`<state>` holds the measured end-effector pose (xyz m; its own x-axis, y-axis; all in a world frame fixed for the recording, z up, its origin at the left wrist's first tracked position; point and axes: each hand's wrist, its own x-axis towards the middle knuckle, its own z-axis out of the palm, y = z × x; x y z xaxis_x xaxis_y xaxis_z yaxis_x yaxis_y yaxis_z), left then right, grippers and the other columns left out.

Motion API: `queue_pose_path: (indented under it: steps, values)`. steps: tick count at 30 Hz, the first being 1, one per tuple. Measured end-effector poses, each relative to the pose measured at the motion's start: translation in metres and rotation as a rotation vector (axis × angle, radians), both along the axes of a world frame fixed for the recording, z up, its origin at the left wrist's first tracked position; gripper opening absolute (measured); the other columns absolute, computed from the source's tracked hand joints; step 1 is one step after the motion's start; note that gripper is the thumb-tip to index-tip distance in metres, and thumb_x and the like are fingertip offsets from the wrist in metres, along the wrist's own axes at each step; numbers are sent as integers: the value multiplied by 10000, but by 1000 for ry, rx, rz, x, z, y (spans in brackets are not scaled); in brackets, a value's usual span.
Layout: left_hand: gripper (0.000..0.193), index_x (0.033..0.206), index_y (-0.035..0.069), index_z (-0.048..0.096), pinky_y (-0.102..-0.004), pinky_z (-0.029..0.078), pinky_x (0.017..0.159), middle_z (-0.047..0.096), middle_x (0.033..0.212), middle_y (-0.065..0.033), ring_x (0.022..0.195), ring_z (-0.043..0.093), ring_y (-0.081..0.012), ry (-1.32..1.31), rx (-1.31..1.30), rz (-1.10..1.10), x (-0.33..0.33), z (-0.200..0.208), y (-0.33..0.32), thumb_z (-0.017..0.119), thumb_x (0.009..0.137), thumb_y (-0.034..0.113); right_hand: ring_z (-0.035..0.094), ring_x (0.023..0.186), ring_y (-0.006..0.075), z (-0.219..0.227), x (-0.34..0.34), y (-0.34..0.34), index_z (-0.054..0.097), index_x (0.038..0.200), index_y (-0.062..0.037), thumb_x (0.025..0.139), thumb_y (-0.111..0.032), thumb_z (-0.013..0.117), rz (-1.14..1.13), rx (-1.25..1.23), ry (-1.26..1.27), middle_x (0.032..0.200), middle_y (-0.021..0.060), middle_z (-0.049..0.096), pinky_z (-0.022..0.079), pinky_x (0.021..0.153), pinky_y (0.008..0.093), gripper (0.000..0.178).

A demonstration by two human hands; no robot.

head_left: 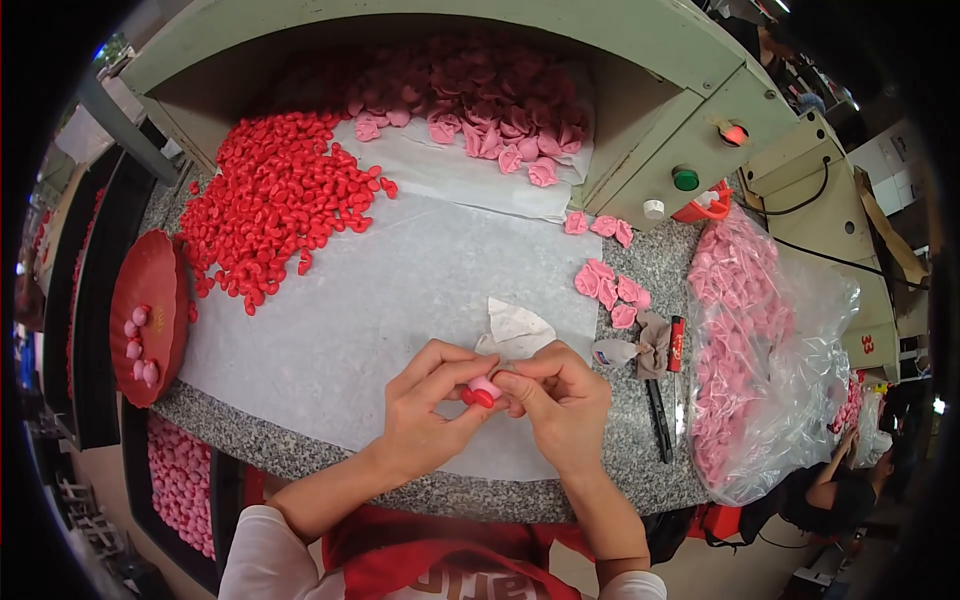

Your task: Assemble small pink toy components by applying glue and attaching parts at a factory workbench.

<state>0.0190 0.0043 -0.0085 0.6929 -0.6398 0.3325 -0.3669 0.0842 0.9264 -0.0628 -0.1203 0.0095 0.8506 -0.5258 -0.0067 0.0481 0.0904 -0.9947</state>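
Over the sheet of white paper, my two hands meet at a small pink-and-red moulded piece. My left hand grips it between thumb and fingers, its red part facing me. The fingers of my right hand are pinched together against the piece's right side; whether they hold something small of their own is hidden. Just beyond my fingertips lies a crumpled white cloth or tissue. A heap of glossy red pieces covers the far left, and pink petal-like pieces are piled inside the pale green cabinet.
At left, a red dish holds several pink-and-red pieces, above a black crate of similar ones. Loose pink pieces, a small bottle, a brown cloth and a black pen lie right, beside a plastic bag.
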Motion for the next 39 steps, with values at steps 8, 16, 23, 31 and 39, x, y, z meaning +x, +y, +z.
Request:
queue_pose_path:
  steps: [8,16,23,31,39]
  values:
    - [403,1001,-6,598,-228,562,653,521,947,-89,825,584,-141,70,-52,40,0,0,-5,734,629,-83,536,554,90,6,-1,-16,523,833,6,788,26,624,-257,-67,-119,761,61,578,439,489,206,112]
    - [407,1006,-4,593,-219,564,657,512,947,-85,833,582,-138,81,-55,33,1,0,-3,730,631,-85,551,599,97,5,-1,-12,536,857,7,798,-29,631,-139,70,-74,777,73,607,460,535,217,118]
    - [426,1027,-10,594,-241,569,691,533,949,-94,851,595,-157,139,-33,5,0,2,-2,734,631,-79,552,638,93,6,-2,-9,543,870,11,792,-41,641,-72,109,-64,783,69,610,466,561,217,136]
    - [425,1038,-10,595,-248,567,701,543,947,-96,846,597,-158,147,-11,-1,1,3,-1,731,641,-69,551,645,95,6,-2,-6,542,875,10,786,-36,647,-52,126,-72,784,62,600,461,568,213,145]
    - [359,1061,-15,583,-267,556,701,549,968,-102,828,600,-176,221,-24,-69,5,4,3,688,718,-21,524,652,84,2,2,-3,547,831,1,756,45,646,-188,-627,-93,771,28,500,440,570,194,132]
